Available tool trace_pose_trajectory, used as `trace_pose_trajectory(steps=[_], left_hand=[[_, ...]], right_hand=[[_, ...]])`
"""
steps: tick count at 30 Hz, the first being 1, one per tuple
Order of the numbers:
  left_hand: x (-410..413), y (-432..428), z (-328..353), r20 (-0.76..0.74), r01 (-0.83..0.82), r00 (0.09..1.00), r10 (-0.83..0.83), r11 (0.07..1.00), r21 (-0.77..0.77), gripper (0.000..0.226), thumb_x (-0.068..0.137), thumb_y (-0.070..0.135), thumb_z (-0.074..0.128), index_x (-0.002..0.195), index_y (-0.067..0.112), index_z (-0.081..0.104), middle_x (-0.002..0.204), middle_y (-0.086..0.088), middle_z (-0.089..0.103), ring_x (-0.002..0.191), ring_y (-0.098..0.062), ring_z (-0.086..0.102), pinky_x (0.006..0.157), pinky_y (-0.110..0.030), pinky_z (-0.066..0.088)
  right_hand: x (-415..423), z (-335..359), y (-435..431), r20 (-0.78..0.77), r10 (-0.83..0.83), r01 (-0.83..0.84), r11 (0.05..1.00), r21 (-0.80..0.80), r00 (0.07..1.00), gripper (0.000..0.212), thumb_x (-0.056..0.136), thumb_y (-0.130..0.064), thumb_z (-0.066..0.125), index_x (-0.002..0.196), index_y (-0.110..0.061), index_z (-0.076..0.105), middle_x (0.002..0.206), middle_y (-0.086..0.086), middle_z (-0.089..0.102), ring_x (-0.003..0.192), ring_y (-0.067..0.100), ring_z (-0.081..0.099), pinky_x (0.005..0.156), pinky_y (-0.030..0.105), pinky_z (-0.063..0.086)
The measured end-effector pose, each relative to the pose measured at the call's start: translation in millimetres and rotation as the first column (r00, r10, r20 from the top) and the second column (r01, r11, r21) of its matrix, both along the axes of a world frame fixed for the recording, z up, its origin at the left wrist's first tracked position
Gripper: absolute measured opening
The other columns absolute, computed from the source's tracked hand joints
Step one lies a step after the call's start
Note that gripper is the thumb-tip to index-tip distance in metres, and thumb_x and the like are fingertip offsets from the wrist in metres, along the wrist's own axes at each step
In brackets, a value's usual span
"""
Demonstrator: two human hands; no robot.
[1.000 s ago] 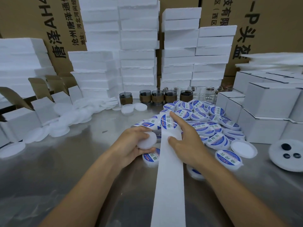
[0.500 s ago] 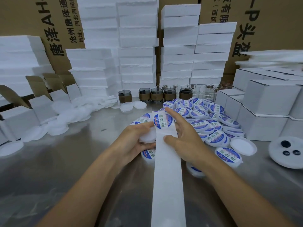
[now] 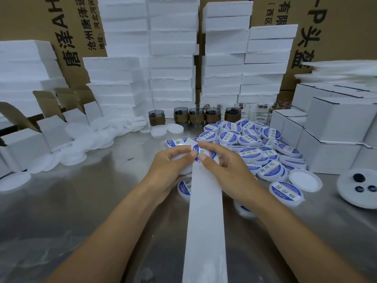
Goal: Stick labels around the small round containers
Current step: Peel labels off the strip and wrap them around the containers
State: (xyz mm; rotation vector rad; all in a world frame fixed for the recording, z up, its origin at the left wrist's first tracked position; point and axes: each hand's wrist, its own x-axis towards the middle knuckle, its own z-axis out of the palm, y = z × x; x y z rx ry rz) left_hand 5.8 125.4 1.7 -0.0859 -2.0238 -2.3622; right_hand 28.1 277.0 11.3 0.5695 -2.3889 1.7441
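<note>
Round blue-white label (image 3: 208,153) at the end of a white backing strip (image 3: 206,211), beside a plain container (image 3: 186,169)

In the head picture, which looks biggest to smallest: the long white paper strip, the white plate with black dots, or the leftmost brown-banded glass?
1. paper strip, nearest the camera.
2. white plate.
3. brown-banded glass, farthest back, so its true size is unsure.

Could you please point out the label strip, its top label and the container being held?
label strip (image 3: 206,221), head view, middle of the white backing.
top label (image 3: 205,152), head view, centre of its printed face.
held container (image 3: 186,170), head view, its white lower edge.
</note>
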Motion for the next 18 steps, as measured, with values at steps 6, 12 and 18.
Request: trace_pose_trajectory(steps=[6,12,18], left_hand=[[-0.3,0.8,-1.6,-0.009,-0.012,1.000,0.012,1.000,0.017,0.012,0.077,0.011,0.072,0.081,0.022,0.072,0.086,-0.003,0.074,0.073,-0.017,0.072,0.057,-0.025,0.055],[5.2,0.9,0.4,-0.065,0.091,0.994,-0.093,0.995,-0.041,0.021,0.083,0.009,0.067,0.089,0.027,0.072,0.096,-0.004,0.074,0.080,-0.020,0.072,0.061,-0.024,0.056],[3.9,1.2,-0.9,-0.054,0.087,0.994,-0.093,0.991,-0.098,0.020,0.083,0.011,0.066,0.095,0.028,0.068,0.103,-0.004,0.070,0.083,-0.020,0.072,0.067,-0.029,0.058]], right_hand=[[-4.7,-6.3,4.5,-0.264,-0.388,0.420,0.904,0.079,0.883,0.018,0.089,-0.033,0.057,0.106,-0.029,0.064,0.059,-0.006,0.050,0.055,0.007,0.048,0.057,0.019,0.036],[-3.8,-6.6,2.9,-0.376,-0.339,0.455,0.844,0.284,0.863,0.030,0.088,-0.036,0.059,0.116,-0.028,0.063,0.102,-0.013,0.045,0.102,0.006,0.046,0.077,0.023,0.039],[-3.5,-6.4,3.0,-0.373,-0.302,0.411,0.874,0.259,0.877,0.021,0.086,-0.030,0.063,0.106,-0.024,0.064,0.098,-0.014,0.058,0.101,0.006,0.046,0.078,0.020,0.032]])
